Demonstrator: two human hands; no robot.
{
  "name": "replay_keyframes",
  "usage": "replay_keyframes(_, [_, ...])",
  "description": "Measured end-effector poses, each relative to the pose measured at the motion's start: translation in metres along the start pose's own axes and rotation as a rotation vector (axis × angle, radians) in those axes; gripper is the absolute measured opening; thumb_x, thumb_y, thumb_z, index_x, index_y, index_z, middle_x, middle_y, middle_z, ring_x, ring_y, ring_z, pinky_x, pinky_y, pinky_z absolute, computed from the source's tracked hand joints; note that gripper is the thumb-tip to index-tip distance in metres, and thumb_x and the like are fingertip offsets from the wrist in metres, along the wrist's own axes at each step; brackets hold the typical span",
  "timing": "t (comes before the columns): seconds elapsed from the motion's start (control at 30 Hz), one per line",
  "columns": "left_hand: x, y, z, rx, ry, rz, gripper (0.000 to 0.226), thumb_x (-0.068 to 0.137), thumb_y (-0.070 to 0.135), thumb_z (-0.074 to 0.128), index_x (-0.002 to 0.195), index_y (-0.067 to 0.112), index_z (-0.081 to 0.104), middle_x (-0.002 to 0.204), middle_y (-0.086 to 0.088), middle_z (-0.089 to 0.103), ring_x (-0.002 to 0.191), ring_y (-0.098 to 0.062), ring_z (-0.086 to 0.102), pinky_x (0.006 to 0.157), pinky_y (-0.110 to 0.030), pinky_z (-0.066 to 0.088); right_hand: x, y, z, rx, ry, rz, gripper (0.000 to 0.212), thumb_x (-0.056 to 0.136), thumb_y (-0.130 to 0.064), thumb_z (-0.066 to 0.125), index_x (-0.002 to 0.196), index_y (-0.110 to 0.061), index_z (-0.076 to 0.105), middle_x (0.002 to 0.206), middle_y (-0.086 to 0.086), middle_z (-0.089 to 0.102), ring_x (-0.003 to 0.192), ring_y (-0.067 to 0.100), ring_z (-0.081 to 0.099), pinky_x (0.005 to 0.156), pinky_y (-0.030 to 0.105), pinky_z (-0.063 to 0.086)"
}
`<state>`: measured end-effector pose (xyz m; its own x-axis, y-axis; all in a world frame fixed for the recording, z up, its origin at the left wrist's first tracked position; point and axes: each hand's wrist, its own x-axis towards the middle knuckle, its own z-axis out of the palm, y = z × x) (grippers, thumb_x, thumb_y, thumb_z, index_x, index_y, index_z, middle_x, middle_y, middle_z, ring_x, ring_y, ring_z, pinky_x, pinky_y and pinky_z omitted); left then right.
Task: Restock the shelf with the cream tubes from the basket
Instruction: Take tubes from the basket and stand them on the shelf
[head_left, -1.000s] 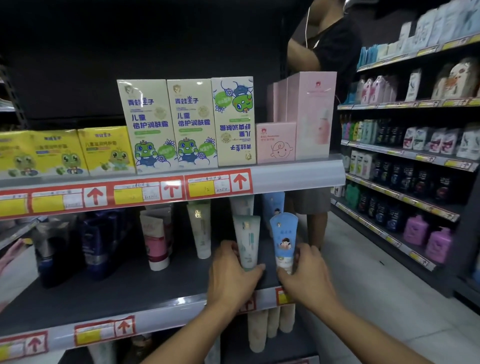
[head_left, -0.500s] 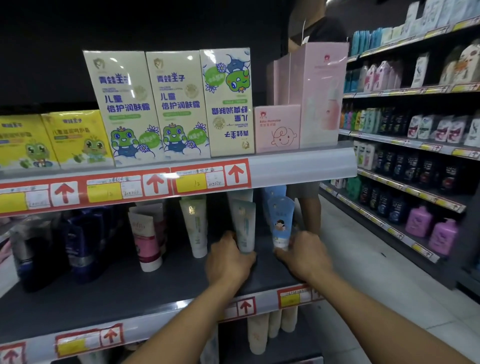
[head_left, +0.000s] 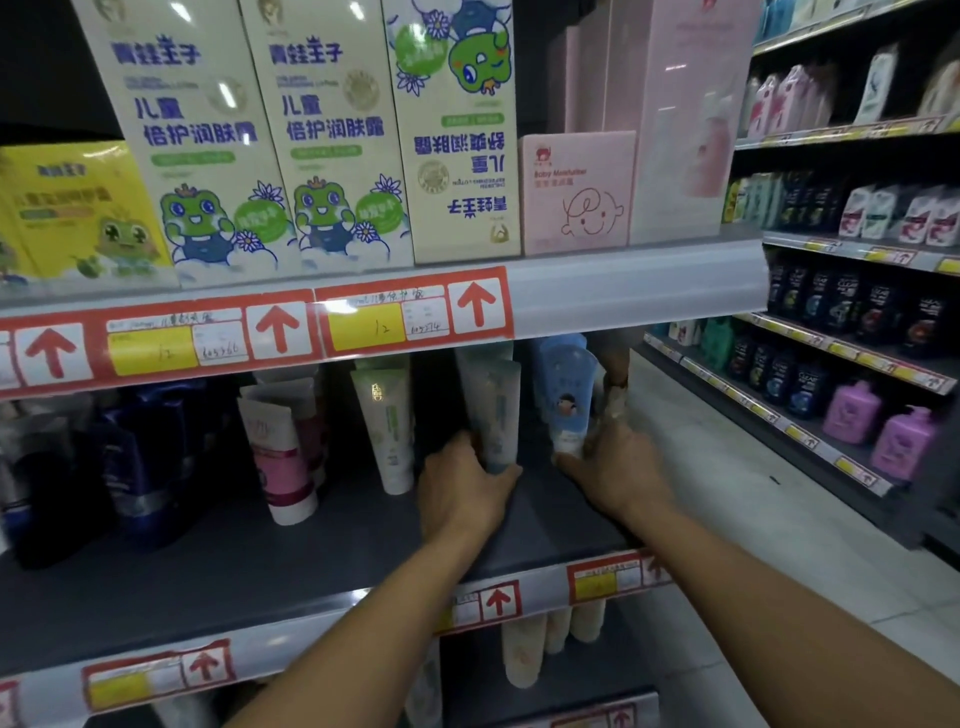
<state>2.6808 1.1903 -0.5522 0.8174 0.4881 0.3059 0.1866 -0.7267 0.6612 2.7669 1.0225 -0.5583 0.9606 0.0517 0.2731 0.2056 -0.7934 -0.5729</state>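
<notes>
From the head camera I see both of my arms reaching onto the dark middle shelf (head_left: 218, 566), and I take the pale green tube (head_left: 493, 415) as my landmark. My left hand (head_left: 460, 496) holds that tube at its base, fingers curled round the lower end while it stands cap-down and upright. Just right of it stands the blue tube (head_left: 566, 400) with a small child's face printed on it; my right hand (head_left: 615, 478) grips its white lower end, fingers wrapped round it. Behind each of the two tubes I can make out more of the same kind. Left of the landmark stands a white tube with green print (head_left: 387, 426), and further left a pink-and-white tube (head_left: 278, 457), then dark blue bottles (head_left: 150, 457). Above the landmark runs the red price strip (head_left: 415, 317) with arrows, carrying frog-printed boxes (head_left: 332, 135) and pink boxes (head_left: 576, 192). Below it, cream-coloured tubes (head_left: 524, 654) hang under the shelf's edge.
</notes>
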Motion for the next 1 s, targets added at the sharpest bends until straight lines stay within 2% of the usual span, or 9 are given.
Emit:
replay_keyframes(0.13, [0.001,-0.001,0.001,-0.032,-0.008,0.002,0.059,0.084,0.045,0.085,0.131,0.018,0.063,0.134,-0.004,0.068,0.123,-0.025,0.064,0.093,-0.036,0.055,0.004,0.003,0.003,-0.019,-0.03,-0.014,0.044,0.077,-0.056,0.081,0.094,-0.015,0.077,0.087,0.003,0.075,0.076,0.017,0.07,0.07,0.038,0.062])
replay_keyframes(0.27, [0.001,-0.003,0.002,-0.045,-0.02,-0.004,0.059,0.082,0.043,0.087,0.129,0.016,0.064,0.133,-0.005,0.069,0.121,-0.025,0.064,0.093,-0.034,0.054,0.004,0.004,0.003,-0.012,-0.042,-0.006,0.041,0.078,-0.055,0.082,0.094,-0.018,0.077,0.089,0.002,0.075,0.079,0.017,0.069,0.074,0.039,0.062])
replay_keyframes(0.47, [0.0,-0.001,-0.003,-0.032,-0.059,-0.044,0.067,0.079,0.039,0.091,0.133,0.014,0.061,0.136,-0.006,0.067,0.124,-0.024,0.064,0.095,-0.033,0.054,0.001,0.001,-0.003,-0.089,-0.055,-0.019,0.04,0.079,-0.059,0.079,0.093,-0.021,0.077,0.085,0.0,0.074,0.077,0.015,0.067,0.071,0.033,0.059])
replay_keyframes(0.57, [0.002,-0.001,-0.012,-0.069,-0.138,-0.096,0.074,0.08,0.032,0.091,0.141,0.013,0.054,0.142,-0.005,0.063,0.13,-0.024,0.06,0.099,-0.03,0.05,-0.002,-0.004,-0.009,-0.13,-0.1,-0.004,0.042,0.077,-0.062,0.078,0.094,-0.023,0.075,0.089,0.0,0.073,0.081,0.017,0.067,0.073,0.035,0.059])
replay_keyframes(0.67, [-0.001,0.0,-0.022,-0.087,-0.237,-0.108,0.071,0.083,0.023,0.088,0.143,0.015,0.05,0.144,-0.004,0.06,0.132,-0.022,0.058,0.105,-0.03,0.047,-0.006,-0.009,-0.018,-0.172,-0.135,0.007,0.048,0.076,-0.059,0.079,0.096,-0.017,0.072,0.094,0.005,0.072,0.087,0.023,0.068,0.072,0.033,0.055])
replay_keyframes(0.77, [-0.01,-0.002,-0.032,-0.082,-0.257,-0.073,0.059,0.087,0.021,0.084,0.138,0.017,0.055,0.138,-0.001,0.063,0.125,-0.016,0.06,0.1,-0.024,0.046,-0.021,-0.017,-0.025,-0.211,-0.151,-0.065,0.037,0.084,-0.048,0.074,0.097,-0.013,0.069,0.102,0.011,0.069,0.095,0.029,0.066,0.069,0.03,0.046])
replay_keyframes(0.87, [-0.021,-0.007,-0.043,-0.094,-0.262,-0.035,0.049,0.088,0.018,0.081,0.132,0.02,0.06,0.124,0.004,0.065,0.11,-0.009,0.058,0.094,-0.019,0.045,-0.039,-0.018,-0.024,-0.18,-0.088,-0.112,0.024,0.092,-0.038,0.065,0.09,-0.014,0.062,0.1,0.013,0.066,0.088,0.028,0.063,0.067,0.034,0.05])
replay_keyframes(1.0, [-0.04,-0.017,-0.067,-0.076,-0.261,0.008,0.04,0.087,0.019,0.079,0.123,0.026,0.063,0.113,0.009,0.064,0.111,-0.011,0.063,0.099,-0.026,0.052,-0.066,-0.025,-0.027,-0.164,-0.012,-0.067,0.033,0.094,-0.036,0.063,0.112,-0.008,0.058,0.11,0.015,0.059,0.1,0.033,0.061,0.068,0.033,0.04])
